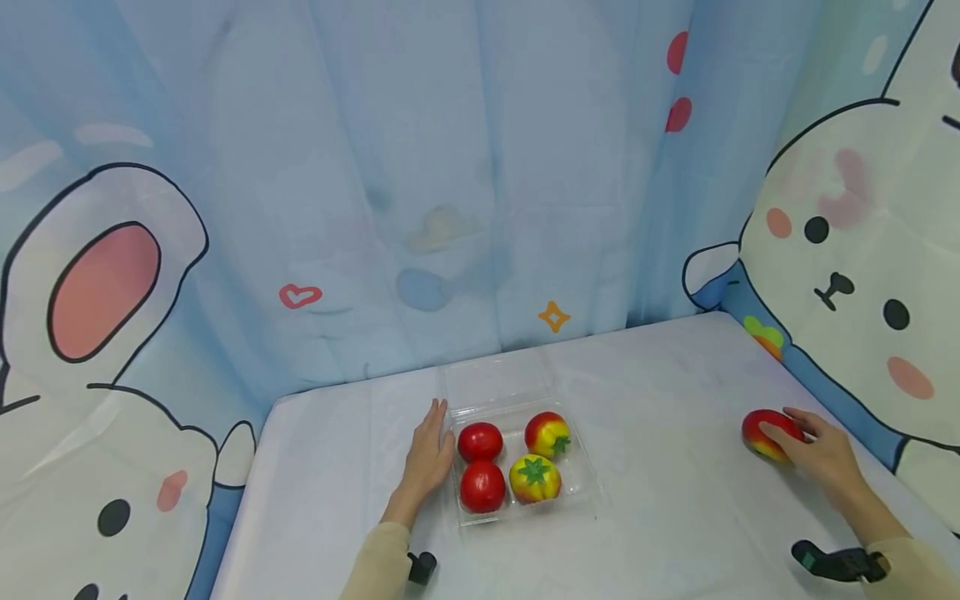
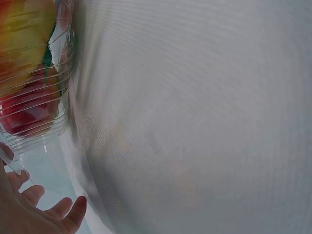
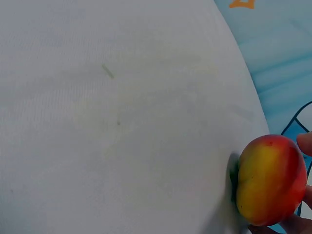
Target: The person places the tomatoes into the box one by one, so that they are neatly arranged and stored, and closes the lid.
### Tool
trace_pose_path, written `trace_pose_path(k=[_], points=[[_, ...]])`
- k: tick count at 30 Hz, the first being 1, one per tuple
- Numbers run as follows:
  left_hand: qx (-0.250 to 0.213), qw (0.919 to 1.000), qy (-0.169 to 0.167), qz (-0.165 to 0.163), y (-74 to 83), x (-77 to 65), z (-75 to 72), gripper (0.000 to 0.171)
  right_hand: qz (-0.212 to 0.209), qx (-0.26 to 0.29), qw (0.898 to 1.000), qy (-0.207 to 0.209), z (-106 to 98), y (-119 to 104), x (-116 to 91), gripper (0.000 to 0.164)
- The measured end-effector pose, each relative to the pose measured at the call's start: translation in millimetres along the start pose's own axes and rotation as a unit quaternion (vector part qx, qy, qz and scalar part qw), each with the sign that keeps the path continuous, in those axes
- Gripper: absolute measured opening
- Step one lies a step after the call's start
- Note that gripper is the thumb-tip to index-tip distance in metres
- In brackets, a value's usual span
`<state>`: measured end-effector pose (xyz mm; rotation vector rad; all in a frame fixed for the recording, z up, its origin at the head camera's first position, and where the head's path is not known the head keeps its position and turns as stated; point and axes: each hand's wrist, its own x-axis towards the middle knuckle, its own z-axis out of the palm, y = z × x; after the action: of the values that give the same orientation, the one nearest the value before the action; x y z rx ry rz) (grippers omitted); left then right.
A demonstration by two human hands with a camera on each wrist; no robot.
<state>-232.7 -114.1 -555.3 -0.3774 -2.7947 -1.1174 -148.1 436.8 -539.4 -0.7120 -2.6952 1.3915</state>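
Note:
My right hand (image 1: 817, 446) grips a red-and-yellow toy fruit (image 1: 768, 435) near the table's right side, thumb on one side and fingers on the other. The same fruit (image 3: 270, 180) shows a bit of green on its left end in the right wrist view. My left hand (image 1: 427, 454) lies along the left edge of a clear plastic box (image 1: 588, 479), fingers straight and the thumb side at its rim. Inside the box sit two red fruits (image 1: 482, 486) on the left and two red-and-yellow fruits (image 1: 535, 479) with green leafy tops on the right.
A white cloth covers the table (image 1: 660, 392). Blue curtains (image 1: 487, 183) printed with cartoon animals hang behind it and along both sides. A dark wrist camera (image 1: 836, 560) is strapped at the right sleeve, another device (image 1: 422, 568) at the left.

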Motion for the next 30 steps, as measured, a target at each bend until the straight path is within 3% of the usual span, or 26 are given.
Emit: trace_pose_path(k=[14, 22, 30], points=[[-0.001, 1.0, -0.005, 0.001, 2.9, -1.6, -0.4, 0.057, 0.004, -0.005, 1.0, -0.001, 0.6, -5.9, -7.0, 0.085], [0.0, 1.0, -0.004, -0.001, 3.5, 0.7, -2.9, 0.057, -0.082, -0.024, 0.996, -0.031, 19.5, -26.0, -15.8, 0.081], [0.002, 1.0, -0.006, -0.003, 2.5, 1.2, -2.3, 0.058, -0.141, -0.014, 0.987, -0.072, 51.6, -73.9, -30.3, 0.073]])
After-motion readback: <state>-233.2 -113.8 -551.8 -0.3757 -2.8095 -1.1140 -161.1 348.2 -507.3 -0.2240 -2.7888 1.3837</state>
